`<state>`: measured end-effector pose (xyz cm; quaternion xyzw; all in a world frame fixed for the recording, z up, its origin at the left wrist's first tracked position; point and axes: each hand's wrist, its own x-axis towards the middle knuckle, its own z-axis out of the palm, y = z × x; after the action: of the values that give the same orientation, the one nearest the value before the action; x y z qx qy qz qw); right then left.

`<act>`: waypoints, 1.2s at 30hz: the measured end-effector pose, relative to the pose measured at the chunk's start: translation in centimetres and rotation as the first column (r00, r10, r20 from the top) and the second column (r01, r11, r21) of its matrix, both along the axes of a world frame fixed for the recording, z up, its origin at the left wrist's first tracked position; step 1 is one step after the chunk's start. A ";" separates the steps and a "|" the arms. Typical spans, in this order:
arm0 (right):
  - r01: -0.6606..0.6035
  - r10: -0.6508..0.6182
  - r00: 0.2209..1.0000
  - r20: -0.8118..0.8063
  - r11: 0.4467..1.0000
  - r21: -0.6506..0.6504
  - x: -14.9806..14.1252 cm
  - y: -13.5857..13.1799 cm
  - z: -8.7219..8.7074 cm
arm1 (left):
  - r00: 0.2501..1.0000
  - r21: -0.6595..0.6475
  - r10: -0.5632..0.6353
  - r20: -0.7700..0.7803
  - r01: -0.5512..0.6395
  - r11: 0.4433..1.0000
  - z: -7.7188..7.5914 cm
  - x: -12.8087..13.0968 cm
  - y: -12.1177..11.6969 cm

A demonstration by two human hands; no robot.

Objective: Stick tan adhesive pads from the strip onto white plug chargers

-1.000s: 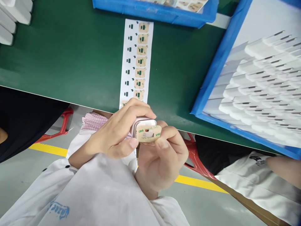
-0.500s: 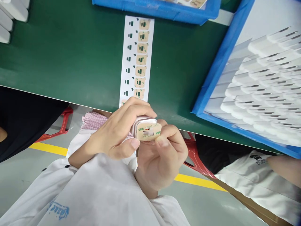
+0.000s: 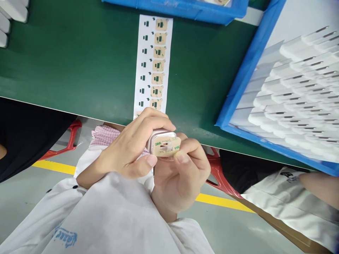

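My left hand (image 3: 129, 148) is closed round a small white plug body (image 3: 159, 135), held just below the near edge of the green table (image 3: 79, 63). My right hand (image 3: 182, 176) pinches a tan adhesive pad (image 3: 167, 146) with 3M print, thumb and fingers pressing it flat against the plug's end face. A small cut-out shows in the middle of the pad. Right above my hands lies a white backing strip (image 3: 153, 63) with several more tan pads in a row; its near end is hidden behind my left fingers.
A blue tray (image 3: 238, 81) on the right holds several rows of white plugs (image 3: 299, 95). Another blue bin (image 3: 185, 8) sits at the far edge, white parts (image 3: 7, 17) at the far left. A red stool (image 3: 219, 176) and another person's sleeve (image 3: 291, 201) are at lower right.
The pad has shifted slightly left and now lies closer against the plug face under my right thumb. Both hands stay in the same place.
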<state>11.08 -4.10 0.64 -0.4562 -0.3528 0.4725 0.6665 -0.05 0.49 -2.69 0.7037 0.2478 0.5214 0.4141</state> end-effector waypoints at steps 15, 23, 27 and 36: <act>0.010 -0.009 0.996 0.088 1.000 -0.002 0.0 0.0 -0.2 | 1.000 -0.042 -0.006 0.008 0.007 0.999 0.3 -0.1 -0.2; -0.002 0.002 0.998 0.063 1.000 0.009 0.0 0.0 -0.4 | 1.000 -0.062 0.013 -0.024 -0.014 0.998 0.6 -0.1 -0.3; -0.001 0.000 0.998 0.065 1.000 0.016 0.0 0.1 -0.3 | 1.000 -0.040 0.031 0.004 -0.031 0.999 0.5 0.1 -0.3; 0.011 -0.011 0.995 0.099 1.000 0.003 0.0 0.0 -0.3 | 0.998 -0.034 0.057 -0.032 -0.058 0.998 0.4 0.2 -0.2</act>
<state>11.11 -4.05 0.37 -0.4802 -0.3836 0.4451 0.6513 0.14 0.28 -2.27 0.6968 0.2833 0.5180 0.4072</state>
